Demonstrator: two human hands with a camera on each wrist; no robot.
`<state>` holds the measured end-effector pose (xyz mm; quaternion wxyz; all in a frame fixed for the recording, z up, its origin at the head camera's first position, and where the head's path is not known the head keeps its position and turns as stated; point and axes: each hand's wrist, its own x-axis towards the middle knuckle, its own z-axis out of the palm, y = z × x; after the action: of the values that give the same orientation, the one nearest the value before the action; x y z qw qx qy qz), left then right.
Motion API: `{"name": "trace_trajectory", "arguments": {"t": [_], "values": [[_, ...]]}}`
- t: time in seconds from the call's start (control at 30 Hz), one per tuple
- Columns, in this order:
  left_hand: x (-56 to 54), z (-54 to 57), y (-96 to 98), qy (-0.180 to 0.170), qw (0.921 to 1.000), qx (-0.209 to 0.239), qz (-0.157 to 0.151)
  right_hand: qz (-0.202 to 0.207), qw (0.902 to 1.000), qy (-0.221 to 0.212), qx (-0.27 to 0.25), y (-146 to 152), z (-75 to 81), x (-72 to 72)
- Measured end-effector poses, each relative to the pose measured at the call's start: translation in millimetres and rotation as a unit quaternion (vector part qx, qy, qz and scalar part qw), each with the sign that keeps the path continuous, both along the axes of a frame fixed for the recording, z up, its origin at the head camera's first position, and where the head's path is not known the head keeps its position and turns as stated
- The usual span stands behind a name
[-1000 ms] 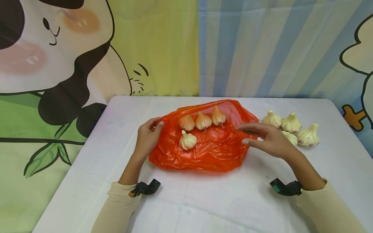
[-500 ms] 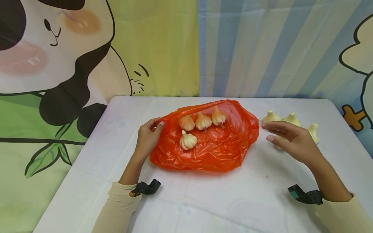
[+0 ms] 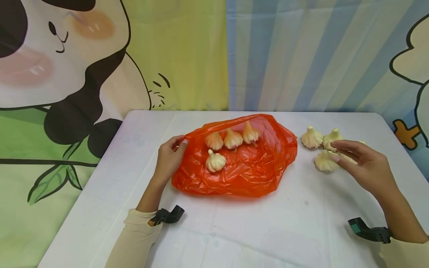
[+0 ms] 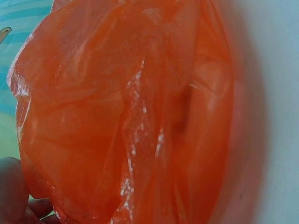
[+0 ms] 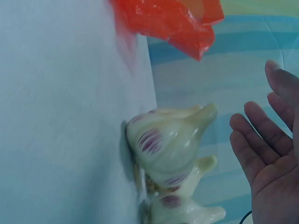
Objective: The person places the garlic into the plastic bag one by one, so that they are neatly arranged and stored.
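While left fingers (image 3: 175,139) pinch the bag (image 3: 256,165) of four garlics (image 3: 215,161), right fingers (image 5: 264,129) gape empty.

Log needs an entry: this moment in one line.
left hand: grips red bag; right hand: empty, near loose garlic; bag: four garlic bulbs visible

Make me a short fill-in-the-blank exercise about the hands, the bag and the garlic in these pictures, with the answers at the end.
1. The person's ____ hand holds the edge of the plastic bag.
2. In the head view, ____ garlic bulbs show within the bag's outline.
3. In that view, the loose bulbs sit on the table to the ____ of the bag.
4. The right hand is holding ____.

Missing words: left; four; right; nothing.
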<state>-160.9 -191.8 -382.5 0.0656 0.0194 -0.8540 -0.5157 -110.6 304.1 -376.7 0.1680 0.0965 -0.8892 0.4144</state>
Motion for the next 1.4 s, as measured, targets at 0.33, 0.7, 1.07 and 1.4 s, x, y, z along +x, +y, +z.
{"name": "trace_trajectory", "arguments": {"t": [0.33,0.7,1.07,1.4], "values": [[-1.2,-0.3,-2.2,0.003,1.0,-0.001,0.003,-0.021,0.9993,-0.03,-0.004,13.7,-13.7,0.7],[-1.6,-1.0,-4.1,0.003,0.9999,0.009,0.006,-0.026,0.9955,-0.076,0.049,15.8,-22.2,0.1],[-1.1,-0.9,-3.8,0.004,1.0,0.006,0.004,-0.017,0.9834,-0.13,0.125,10.4,-23.5,-9.1],[-1.1,-1.0,-3.6,0.003,1.0,0.002,0.004,-0.014,0.9773,-0.16,0.138,7.8,-21.2,-13.4]]}}
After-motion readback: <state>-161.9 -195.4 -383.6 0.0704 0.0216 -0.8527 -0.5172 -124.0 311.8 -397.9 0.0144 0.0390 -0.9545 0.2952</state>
